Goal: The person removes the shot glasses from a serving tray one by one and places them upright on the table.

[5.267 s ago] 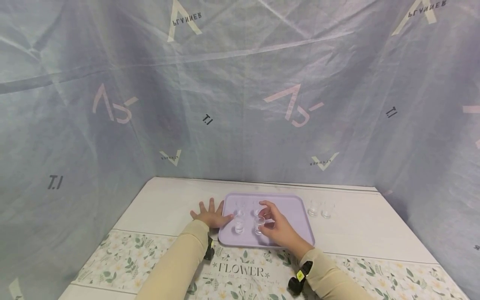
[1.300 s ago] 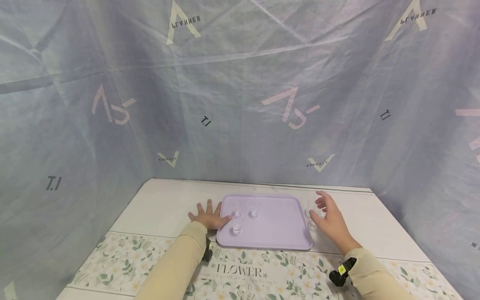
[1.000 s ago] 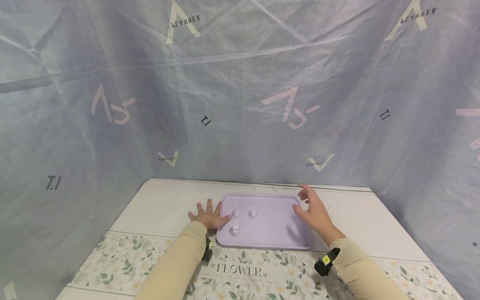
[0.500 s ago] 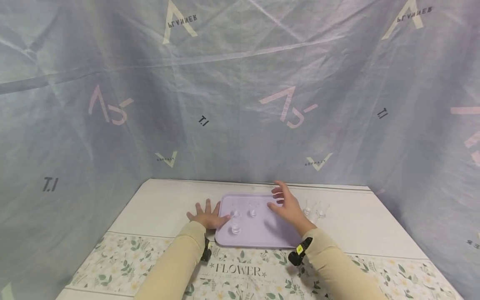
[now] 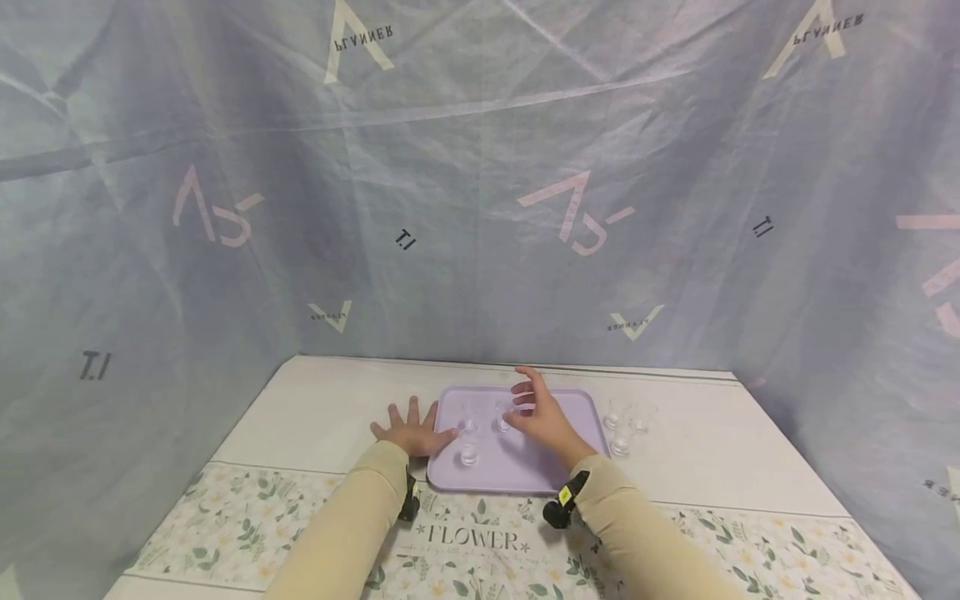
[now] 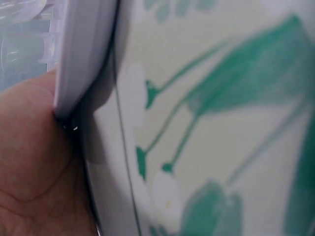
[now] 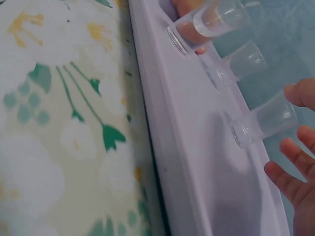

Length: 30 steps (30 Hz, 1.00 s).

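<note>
Three small clear shot glasses stand on a lilac tray point(image 5: 558, 475): a front glass point(image 5: 469, 455), a back-left glass point(image 5: 468, 423) and a back-right glass point(image 5: 502, 425). My right hand point(image 5: 542, 418) hovers over the tray beside the back-right glass, thumb and fingers parted. In the right wrist view, that glass point(image 7: 266, 120) stands upright just off the fingertips point(image 7: 276, 169), with no clear grip. My left hand point(image 5: 411, 433) lies with fingers spread on the table, its thumb over the tray's left rim. The left wrist view shows the palm point(image 6: 34, 162) against the tray's edge point(image 6: 86, 54).
Three more clear glasses stand on the table right of the tray: a near one point(image 5: 619, 444), a far-left one point(image 5: 612, 417) and a far-right one point(image 5: 639, 421). A floral cloth point(image 5: 247, 521) covers the front. A grey-blue curtain point(image 5: 450, 317) hangs behind.
Earlier the right hand moved one glass from the tray's front right to the table on the right and let go. It has since come back leftward over the tray. The left hand stays put.
</note>
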Each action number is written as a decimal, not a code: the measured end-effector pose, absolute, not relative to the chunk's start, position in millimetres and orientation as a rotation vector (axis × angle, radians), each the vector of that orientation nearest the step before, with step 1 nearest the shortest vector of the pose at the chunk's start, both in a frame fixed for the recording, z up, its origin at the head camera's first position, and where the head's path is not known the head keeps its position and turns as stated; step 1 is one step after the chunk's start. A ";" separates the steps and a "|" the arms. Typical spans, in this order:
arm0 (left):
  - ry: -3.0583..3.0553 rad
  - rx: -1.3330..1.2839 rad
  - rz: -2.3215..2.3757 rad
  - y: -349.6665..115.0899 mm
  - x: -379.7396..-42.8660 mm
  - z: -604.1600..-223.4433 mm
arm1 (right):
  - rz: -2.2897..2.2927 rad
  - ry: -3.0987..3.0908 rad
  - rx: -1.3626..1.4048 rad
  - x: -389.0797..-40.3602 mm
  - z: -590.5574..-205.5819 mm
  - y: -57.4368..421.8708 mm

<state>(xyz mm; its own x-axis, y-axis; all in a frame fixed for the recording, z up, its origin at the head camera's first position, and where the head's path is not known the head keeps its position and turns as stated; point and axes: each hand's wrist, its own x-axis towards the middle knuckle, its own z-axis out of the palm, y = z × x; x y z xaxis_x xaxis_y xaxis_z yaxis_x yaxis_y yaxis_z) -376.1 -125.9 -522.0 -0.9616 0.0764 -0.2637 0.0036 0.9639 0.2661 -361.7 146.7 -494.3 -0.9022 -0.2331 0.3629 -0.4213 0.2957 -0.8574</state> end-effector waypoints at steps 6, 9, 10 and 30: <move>2.847 0.064 0.382 -128.3 -375.9 -523.6 | 1.722 -2.361 0.643 -362.6 -498.4 137.0; 2.849 0.059 0.383 -129.5 -377.2 -526.2 | 1.718 -2.350 0.682 -362.6 -499.6 135.2; 2.849 0.059 0.383 -129.6 -377.9 -526.8 | 1.705 -2.351 0.688 -362.5 -499.6 134.9; 2.837 0.071 0.410 -129.0 -378.0 -526.1 | 1.618 -2.386 0.647 -344.9 -474.1 147.5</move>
<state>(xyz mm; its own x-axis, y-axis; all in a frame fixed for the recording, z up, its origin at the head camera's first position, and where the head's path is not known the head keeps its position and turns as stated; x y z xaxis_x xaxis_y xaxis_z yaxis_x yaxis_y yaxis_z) -378.0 -129.0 -526.1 -0.9614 0.0867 -0.2611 0.0093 0.9587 0.2842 -344.9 147.5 -474.1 -0.8873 -0.2489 0.3882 -0.4527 0.3103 -0.8359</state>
